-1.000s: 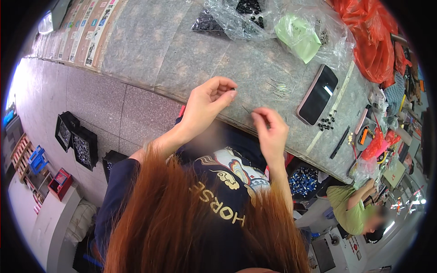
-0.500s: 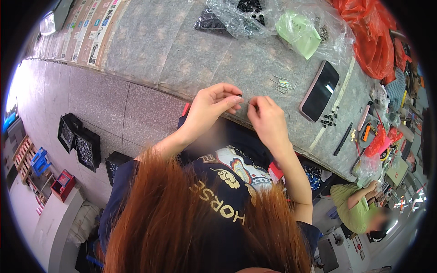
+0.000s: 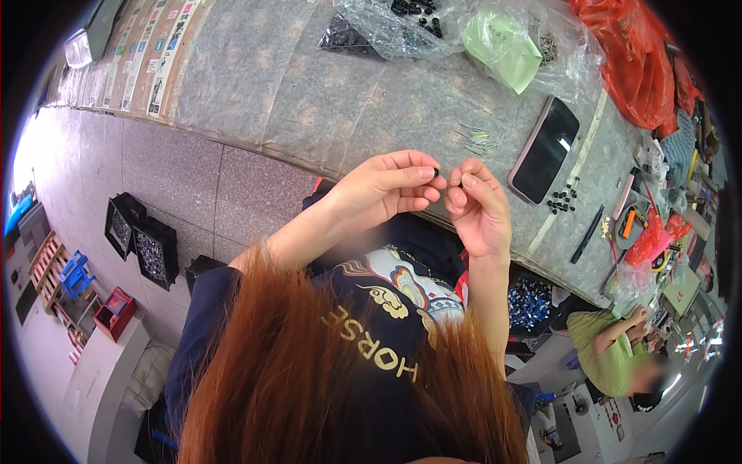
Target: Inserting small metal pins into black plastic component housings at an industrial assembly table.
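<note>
My left hand (image 3: 382, 189) pinches a small black part (image 3: 437, 172) between thumb and forefinger, held just over the near edge of the grey stone table (image 3: 309, 100). My right hand (image 3: 475, 205) is right beside it, its fingers curled and its fingertips pinched together almost against the black part. Anything between the right fingertips is too small to see. A loose bunch of thin metal pins (image 3: 479, 139) lies on the table just beyond both hands.
A dark phone (image 3: 543, 149) lies to the right of the pins, with several small black parts (image 3: 563, 199) and a black pen (image 3: 587, 233) past it. Clear plastic bags (image 3: 433, 23) and an orange-red bag (image 3: 634, 62) sit further back. Another person in green (image 3: 610, 348) works at lower right.
My hands have come together. The right hand has moved from the table's edge up to the left hand's fingertips, and both now meet at the small black part.
</note>
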